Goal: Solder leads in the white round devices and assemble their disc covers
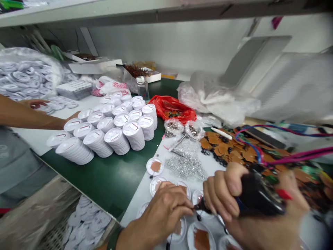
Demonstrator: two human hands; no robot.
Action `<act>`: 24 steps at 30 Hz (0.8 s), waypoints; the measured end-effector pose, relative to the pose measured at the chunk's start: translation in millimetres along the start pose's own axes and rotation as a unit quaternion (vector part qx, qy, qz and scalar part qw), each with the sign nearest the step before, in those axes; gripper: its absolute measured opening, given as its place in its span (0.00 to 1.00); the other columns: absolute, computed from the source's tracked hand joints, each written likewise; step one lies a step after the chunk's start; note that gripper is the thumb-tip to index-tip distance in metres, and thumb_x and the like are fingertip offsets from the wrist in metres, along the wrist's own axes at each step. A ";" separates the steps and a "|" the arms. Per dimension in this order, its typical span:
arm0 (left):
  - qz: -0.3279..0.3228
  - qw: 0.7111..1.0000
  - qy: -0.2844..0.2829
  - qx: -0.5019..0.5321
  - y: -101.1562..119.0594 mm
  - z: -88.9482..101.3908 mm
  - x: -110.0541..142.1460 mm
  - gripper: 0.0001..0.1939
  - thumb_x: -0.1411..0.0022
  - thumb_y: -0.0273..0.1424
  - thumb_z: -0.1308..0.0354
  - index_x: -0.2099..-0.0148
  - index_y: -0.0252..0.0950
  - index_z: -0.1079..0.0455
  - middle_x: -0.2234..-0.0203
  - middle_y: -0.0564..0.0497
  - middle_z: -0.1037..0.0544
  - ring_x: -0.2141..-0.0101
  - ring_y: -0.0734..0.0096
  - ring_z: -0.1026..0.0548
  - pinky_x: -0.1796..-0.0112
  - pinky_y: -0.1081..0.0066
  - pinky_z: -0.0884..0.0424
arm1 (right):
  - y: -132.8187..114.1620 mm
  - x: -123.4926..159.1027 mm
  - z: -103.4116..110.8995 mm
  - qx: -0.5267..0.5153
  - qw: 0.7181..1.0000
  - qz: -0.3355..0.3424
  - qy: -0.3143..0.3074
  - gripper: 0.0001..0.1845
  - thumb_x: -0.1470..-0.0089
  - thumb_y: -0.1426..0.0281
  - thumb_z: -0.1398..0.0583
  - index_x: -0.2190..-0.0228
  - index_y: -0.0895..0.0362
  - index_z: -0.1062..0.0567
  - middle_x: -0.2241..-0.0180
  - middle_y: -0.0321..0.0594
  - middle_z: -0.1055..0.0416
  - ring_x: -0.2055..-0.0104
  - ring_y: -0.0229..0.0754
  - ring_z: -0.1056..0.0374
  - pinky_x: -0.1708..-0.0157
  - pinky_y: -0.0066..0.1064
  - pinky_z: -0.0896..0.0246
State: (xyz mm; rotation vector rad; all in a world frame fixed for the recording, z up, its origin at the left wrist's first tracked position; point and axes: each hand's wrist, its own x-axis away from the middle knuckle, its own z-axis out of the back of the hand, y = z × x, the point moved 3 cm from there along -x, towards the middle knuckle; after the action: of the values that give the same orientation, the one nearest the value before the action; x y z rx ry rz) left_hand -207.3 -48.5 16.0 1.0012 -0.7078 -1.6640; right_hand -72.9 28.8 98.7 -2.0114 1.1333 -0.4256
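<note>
My right hand (226, 194) is wrapped round a black electric screwdriver (260, 194), whose bit end points left and down. My left hand (169, 208) is closed, thumb and forefinger pinched beside the bit; whatever they hold is hidden. Beneath both hands lie several round white plastic covers with brown boards in them, such as one cover (201, 238) at the front and another (155, 166) behind my left hand. Short black parts stick out from some covers. Just beyond is a pile of small shiny screws (186, 159), with a thin tool (177, 143) lying by it.
Stacks of white discs (114, 139) stand on the green mat (125, 177). Another person's arm (31, 113) reaches to them. Brown boards (234, 149) heap at right, below a red-blue cable (299, 156). A red bag (173, 107) and a shelf (156, 15) are beyond.
</note>
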 end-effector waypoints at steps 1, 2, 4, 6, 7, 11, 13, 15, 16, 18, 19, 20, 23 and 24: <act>-0.019 1.000 0.003 -0.022 -1.1 0.2 7.5 0.10 0.26 0.29 0.44 0.58 0.38 0.21 0.66 0.52 0.18 0.65 0.67 0.23 0.56 0.65 0.35 | 3.8 3.2 -0.1 -0.007 1.000 -0.006 -0.006 0.33 0.42 0.40 0.46 0.78 0.54 0.23 0.87 0.35 0.38 0.85 0.38 0.42 0.82 0.31 0.43; -0.043 0.998 0.010 -0.054 -2.4 0.6 15.8 0.13 0.24 0.30 0.50 0.54 0.39 0.22 0.65 0.51 0.18 0.64 0.66 0.23 0.56 0.64 0.35 | 9.0 6.9 0.7 -0.014 1.000 -0.013 -0.009 0.33 0.42 0.40 0.46 0.77 0.54 0.23 0.86 0.35 0.38 0.84 0.38 0.42 0.82 0.31 0.43; -0.095 0.987 0.029 -0.129 -5.8 1.6 33.7 0.17 0.22 0.31 0.56 0.49 0.39 0.24 0.64 0.51 0.18 0.65 0.66 0.25 0.54 0.62 0.34 | 23.6 15.6 3.9 -0.027 0.999 -0.042 -0.017 0.33 0.43 0.39 0.46 0.76 0.54 0.23 0.85 0.36 0.37 0.83 0.38 0.41 0.80 0.31 0.41; -0.138 0.968 0.037 -0.209 -10.1 1.2 50.4 0.15 0.22 0.32 0.54 0.50 0.40 0.25 0.64 0.53 0.18 0.62 0.67 0.24 0.46 0.61 0.36 | 41.4 24.8 8.0 -0.030 0.996 -0.080 -0.027 0.32 0.42 0.39 0.45 0.74 0.54 0.23 0.83 0.36 0.36 0.82 0.38 0.41 0.79 0.30 0.41; -0.158 0.956 0.040 -0.245 -12.2 0.3 57.4 0.14 0.22 0.32 0.53 0.51 0.40 0.25 0.63 0.54 0.18 0.60 0.68 0.24 0.40 0.61 0.40 | 50.1 29.0 10.0 -0.028 0.995 -0.094 -0.033 0.32 0.41 0.40 0.46 0.74 0.54 0.24 0.83 0.36 0.36 0.82 0.38 0.41 0.80 0.30 0.42; -0.209 0.921 0.072 -0.321 -16.8 -4.9 71.5 0.18 0.20 0.32 0.55 0.56 0.42 0.23 0.60 0.60 0.17 0.50 0.71 0.25 0.30 0.59 0.60 | 74.5 38.4 15.4 -0.008 0.994 -0.095 -0.050 0.32 0.41 0.39 0.48 0.73 0.53 0.23 0.84 0.36 0.38 0.84 0.39 0.45 0.84 0.32 0.46; -0.213 0.918 0.093 -0.321 -16.9 -6.8 71.9 0.16 0.21 0.32 0.52 0.59 0.43 0.23 0.60 0.63 0.17 0.50 0.73 0.24 0.29 0.59 0.60 | 80.5 39.8 16.6 -0.003 0.995 -0.087 -0.052 0.32 0.41 0.39 0.49 0.72 0.52 0.23 0.85 0.35 0.39 0.85 0.40 0.47 0.85 0.33 0.48; -0.214 0.916 0.110 -0.320 -16.4 -7.9 70.8 0.15 0.23 0.31 0.48 0.61 0.43 0.23 0.61 0.64 0.17 0.51 0.74 0.23 0.29 0.60 0.58 | 83.2 40.8 16.8 0.000 0.995 -0.083 -0.054 0.33 0.41 0.38 0.50 0.72 0.51 0.23 0.85 0.35 0.40 0.85 0.40 0.48 0.86 0.33 0.50; -0.214 0.915 0.115 -0.322 -16.2 -8.4 70.4 0.14 0.23 0.31 0.47 0.62 0.43 0.23 0.62 0.64 0.17 0.51 0.75 0.23 0.29 0.61 0.57 | 83.5 41.4 16.8 0.001 0.995 -0.079 -0.056 0.33 0.41 0.38 0.50 0.72 0.51 0.23 0.85 0.35 0.40 0.85 0.40 0.48 0.86 0.33 0.49; -0.212 0.915 0.119 -0.321 -16.6 -9.1 70.2 0.15 0.23 0.31 0.47 0.64 0.43 0.23 0.62 0.64 0.17 0.51 0.75 0.23 0.29 0.61 0.56 | 83.0 42.8 16.9 0.010 0.995 -0.077 -0.059 0.33 0.41 0.38 0.50 0.72 0.52 0.24 0.84 0.36 0.38 0.84 0.40 0.46 0.85 0.32 0.48; -0.212 0.916 0.119 -0.319 -17.1 -9.5 70.5 0.15 0.23 0.31 0.47 0.64 0.43 0.23 0.62 0.65 0.16 0.51 0.75 0.23 0.29 0.62 0.57 | 82.7 43.4 17.2 0.018 0.995 -0.079 -0.063 0.33 0.40 0.39 0.50 0.71 0.53 0.24 0.83 0.36 0.37 0.83 0.39 0.45 0.84 0.32 0.47; -0.214 0.916 0.120 -0.316 -17.5 -9.8 70.9 0.15 0.24 0.31 0.46 0.64 0.43 0.23 0.63 0.65 0.16 0.51 0.76 0.22 0.29 0.62 0.57 | 82.5 43.9 17.5 0.026 0.994 -0.083 -0.069 0.33 0.39 0.39 0.50 0.71 0.54 0.24 0.82 0.37 0.36 0.83 0.39 0.44 0.84 0.31 0.46; -0.212 0.918 0.121 -0.312 -17.9 -8.4 71.1 0.16 0.23 0.31 0.48 0.65 0.43 0.23 0.63 0.65 0.17 0.51 0.76 0.23 0.29 0.61 0.57 | 83.2 44.7 18.3 0.067 0.986 -0.091 -0.120 0.33 0.38 0.40 0.50 0.72 0.55 0.25 0.81 0.37 0.34 0.82 0.38 0.40 0.83 0.29 0.46; -0.213 0.916 0.116 -0.319 -17.5 -7.3 70.7 0.17 0.22 0.31 0.49 0.64 0.43 0.23 0.62 0.64 0.17 0.51 0.76 0.23 0.29 0.61 0.57 | 84.1 45.2 18.3 0.082 0.982 -0.092 -0.141 0.33 0.39 0.40 0.49 0.73 0.55 0.25 0.81 0.37 0.35 0.81 0.39 0.39 0.83 0.29 0.46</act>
State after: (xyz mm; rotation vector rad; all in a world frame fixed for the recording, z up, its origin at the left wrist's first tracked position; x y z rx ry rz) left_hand -218.2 -110.4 -21.5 0.8763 0.2406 -1.9157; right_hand -85.3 -26.0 19.3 -1.9629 0.7191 -0.3034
